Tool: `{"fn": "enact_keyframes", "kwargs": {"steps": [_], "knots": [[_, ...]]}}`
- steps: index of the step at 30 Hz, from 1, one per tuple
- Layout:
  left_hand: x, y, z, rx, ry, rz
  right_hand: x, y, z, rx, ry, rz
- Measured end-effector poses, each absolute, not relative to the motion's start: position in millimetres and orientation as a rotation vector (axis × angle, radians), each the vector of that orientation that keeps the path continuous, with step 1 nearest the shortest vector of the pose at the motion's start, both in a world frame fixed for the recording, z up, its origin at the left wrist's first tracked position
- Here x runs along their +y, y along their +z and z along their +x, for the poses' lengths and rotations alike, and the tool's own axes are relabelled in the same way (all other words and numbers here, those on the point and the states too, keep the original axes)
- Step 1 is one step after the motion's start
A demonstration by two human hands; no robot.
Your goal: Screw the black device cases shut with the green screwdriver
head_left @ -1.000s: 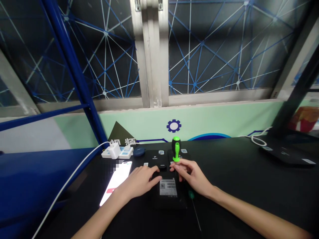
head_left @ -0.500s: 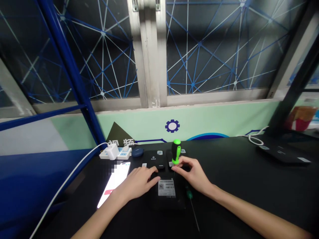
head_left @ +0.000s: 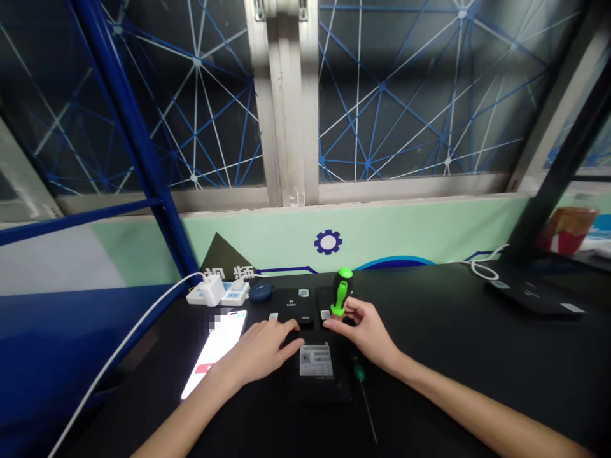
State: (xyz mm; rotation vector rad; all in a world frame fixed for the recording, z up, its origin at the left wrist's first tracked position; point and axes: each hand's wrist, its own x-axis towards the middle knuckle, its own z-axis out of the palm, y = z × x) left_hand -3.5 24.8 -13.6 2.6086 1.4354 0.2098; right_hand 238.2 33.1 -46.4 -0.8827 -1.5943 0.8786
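Note:
My right hand (head_left: 363,331) pinches the lower part of a green and black screwdriver (head_left: 340,290), which stands upright with a slight tilt over a flat black device (head_left: 317,372). A white label with a QR code (head_left: 316,360) shows on that device. My left hand (head_left: 261,348) lies flat on the device's left part, fingers stretched out and pressing down. Two smaller black boxes (head_left: 296,304) sit just behind the hands.
A lit phone (head_left: 214,350) lies left of my left hand. A white power strip (head_left: 217,293) with a plugged charger and a white cable sits at the back left. A thin green-handled screwdriver (head_left: 361,394) lies on the black table (head_left: 453,343). Another black device (head_left: 529,296) sits far right.
The screwdriver's handle has tipped slightly to the right while my right hand kept its grip. My left hand has stayed on the device. The camera view shifted a little.

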Motion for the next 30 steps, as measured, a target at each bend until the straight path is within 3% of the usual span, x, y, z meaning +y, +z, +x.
{"fn": "enact_keyframes", "kwargs": {"steps": [8, 12, 30], "knots": [[22.8, -10.0, -2.5, 1.433, 0.188, 2.606, 25.4, -23.2, 246.5, -1.867, 0.929, -0.791], [23.1, -10.4, -1.8, 1.443, 0.181, 2.609, 29.4, -34.6, 241.3, -1.826, 0.848, -0.841], [22.9, -10.0, -1.4, 1.434, 0.17, 2.603, 33.9, -41.2, 236.7, -1.532, 1.116, -0.848]]}}
